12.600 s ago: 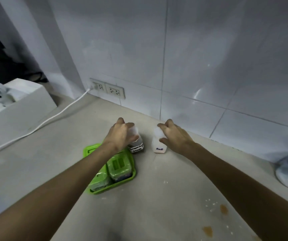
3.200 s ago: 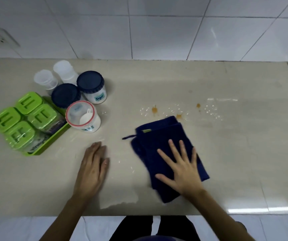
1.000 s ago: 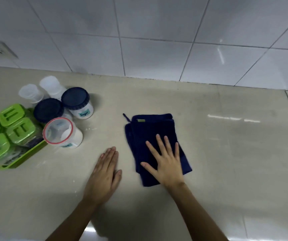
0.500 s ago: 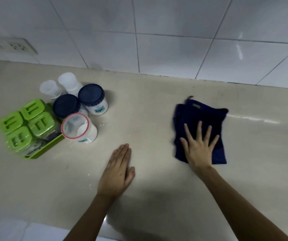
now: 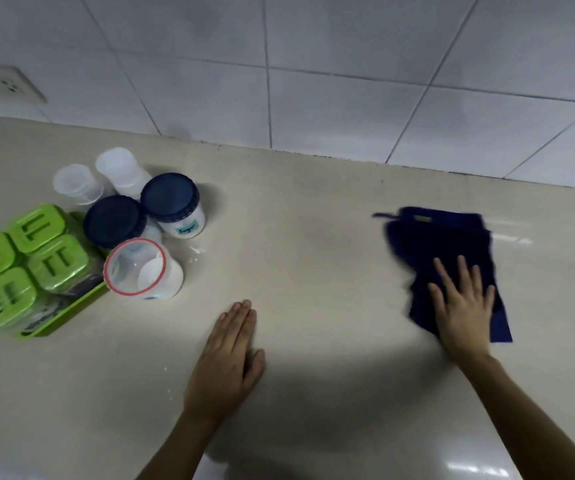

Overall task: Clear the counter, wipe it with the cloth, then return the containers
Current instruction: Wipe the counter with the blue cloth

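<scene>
Pressing my right hand (image 5: 463, 308) flat, fingers spread, gripping nothing, on the dark blue cloth (image 5: 442, 258) right of the containers (image 5: 171, 206), I should sweep evenly while my left hand (image 5: 228, 358) lies open on the counter (image 5: 314, 271)

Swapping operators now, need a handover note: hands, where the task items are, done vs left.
Right hand: flat, fingers spread, pressing the dark blue cloth on the right part of the counter, mid-wipe.
Left hand: flat on the counter, holding nothing.
Containers: grouped at far left. Green tray of green-lidded jars, two blue-lidded jars, one red-rimmed tub, two clear cups.
Done: middle of the counter cleared; no stains visible there.
Left: finish wiping, then return the containers.
</scene>
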The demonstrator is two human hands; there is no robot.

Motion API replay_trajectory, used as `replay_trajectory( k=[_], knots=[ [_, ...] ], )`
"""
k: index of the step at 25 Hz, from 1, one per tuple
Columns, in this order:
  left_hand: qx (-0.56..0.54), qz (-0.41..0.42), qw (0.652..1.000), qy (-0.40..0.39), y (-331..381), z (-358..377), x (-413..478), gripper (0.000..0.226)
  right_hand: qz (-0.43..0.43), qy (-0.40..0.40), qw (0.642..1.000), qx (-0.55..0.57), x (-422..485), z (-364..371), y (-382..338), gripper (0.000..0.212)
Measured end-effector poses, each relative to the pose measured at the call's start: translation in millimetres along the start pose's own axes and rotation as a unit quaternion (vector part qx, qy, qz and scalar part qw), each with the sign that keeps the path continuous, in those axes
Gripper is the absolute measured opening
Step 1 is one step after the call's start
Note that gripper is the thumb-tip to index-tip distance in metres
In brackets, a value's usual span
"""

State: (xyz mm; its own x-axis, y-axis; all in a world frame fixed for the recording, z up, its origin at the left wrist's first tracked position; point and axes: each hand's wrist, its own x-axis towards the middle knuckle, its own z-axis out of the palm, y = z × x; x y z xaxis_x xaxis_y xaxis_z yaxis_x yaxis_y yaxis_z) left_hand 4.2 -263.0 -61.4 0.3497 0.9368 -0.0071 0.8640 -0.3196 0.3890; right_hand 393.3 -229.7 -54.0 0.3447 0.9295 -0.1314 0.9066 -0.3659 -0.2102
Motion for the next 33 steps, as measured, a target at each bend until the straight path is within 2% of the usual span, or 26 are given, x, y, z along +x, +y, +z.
replay_trajectory(
  k=[2,3,4,6,8,10,11,13,16,19,20,21,24,25,27,29,33],
  knots=[
    [-0.006,0.000,1.000,0.003,-1,0,0,0.061,0.127,0.011,0.992,0.000,5,8,-29,0.056],
    [-0.007,0.002,1.000,0.003,-1,1,0,0.061,0.145,0.006,0.989,-0.005,8,13,-58,0.056],
    [-0.006,0.007,1.000,0.002,-1,1,0,0.061,0.122,-0.004,0.992,-0.009,10,20,-93,0.056],
    [0.002,0.014,1.000,0.003,-3,3,-1,0.061,-0.014,-0.026,0.999,-0.032,3,43,-161,0.057],
    [0.011,0.004,1.000,0.000,-4,6,-2,0.062,-0.183,-0.045,0.980,-0.067,-15,60,-205,0.055],
    [0.014,-0.007,1.000,-0.003,-6,6,-4,0.063,-0.262,-0.050,0.961,-0.073,-19,58,-200,0.054],
    [0.010,-0.006,1.000,-0.002,-8,6,-5,0.063,-0.260,-0.042,0.963,-0.060,-16,53,-180,0.053],
    [0.004,0.012,1.000,0.001,-8,8,-2,0.061,-0.177,-0.018,0.983,-0.037,-17,38,-112,0.052],
    [0.006,0.006,1.000,0.006,-6,5,-3,0.060,0.031,0.013,0.999,-0.003,-43,10,-11,0.052],
    [0.002,0.000,1.000,0.005,1,-1,-3,0.060,0.220,0.023,0.975,0.024,-61,10,-10,0.052],
    [0.003,-0.003,1.000,0.004,3,-2,-4,0.060,0.228,0.023,0.973,0.023,-60,16,-33,0.053],
    [0.008,-0.003,1.000,0.001,5,-4,-4,0.059,0.200,0.016,0.979,0.022,-61,24,-60,0.054],
    [0.022,0.002,1.000,-0.006,5,-4,-5,0.060,-0.010,-0.007,1.000,-0.023,-80,48,-122,0.053],
    [0.023,0.005,1.000,-0.008,3,-4,-6,0.060,-0.071,-0.023,0.996,-0.039,-90,50,-123,0.053],
    [0.027,0.007,1.000,-0.004,0,-3,-6,0.060,-0.124,-0.024,0.991,-0.036,-98,41,-87,0.052],
    [0.029,0.018,0.999,-0.002,1,-3,-6,0.060,-0.081,-0.010,0.996,-0.019,-110,27,-27,0.050],
    [0.035,0.024,0.999,0.022,-3,3,-4,0.059,0.123,0.020,0.992,0.005,-145,3,60,0.051]
  ],
)
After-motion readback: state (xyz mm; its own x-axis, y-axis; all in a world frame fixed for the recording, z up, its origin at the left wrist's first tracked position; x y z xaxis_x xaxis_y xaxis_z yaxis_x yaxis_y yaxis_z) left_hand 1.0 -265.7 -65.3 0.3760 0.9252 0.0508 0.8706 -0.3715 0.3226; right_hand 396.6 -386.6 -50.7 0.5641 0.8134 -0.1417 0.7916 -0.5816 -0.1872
